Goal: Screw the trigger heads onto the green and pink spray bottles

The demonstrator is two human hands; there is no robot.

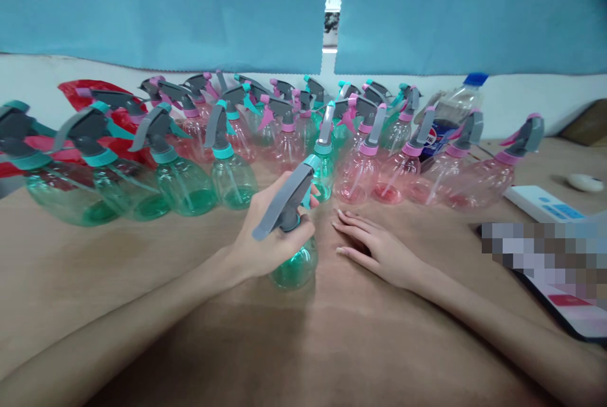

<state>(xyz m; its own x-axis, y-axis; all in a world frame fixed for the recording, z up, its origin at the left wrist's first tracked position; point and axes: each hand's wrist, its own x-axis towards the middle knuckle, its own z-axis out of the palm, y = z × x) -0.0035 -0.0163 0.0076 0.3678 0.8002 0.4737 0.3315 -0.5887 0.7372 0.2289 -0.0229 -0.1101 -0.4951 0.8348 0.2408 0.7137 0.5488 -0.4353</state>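
The green spray bottle (294, 271) is at the centre of the frame, its grey spray head slanting toward the upper right; you cannot tell whether its base touches the table (227, 344). Your left hand (262, 250) is closed around its neck, just under the head, with the thumb on the near side and fingertips showing past the far side. Your right hand (379, 248) lies palm down just right of centre, near the bottle but apart from it, its fingers extended and slightly spread on the tabletop.

Beyond your hands, four green-tinted bottles (186, 189) with turquoise collars stand in a front row across the left, and pink-tinted bottles (359, 179) with pink collars continue it on the right. More sprayers of both colours crowd behind them, with red plastic (128, 119) at the upper left. A blue-capped drink bottle (459, 110) stands at the upper right. Below it, toward the right edge, you have a white box (540, 200) and a dark-edged flat object (535, 277), partly pixelated. Blue cloth (165, 9) spans the top.
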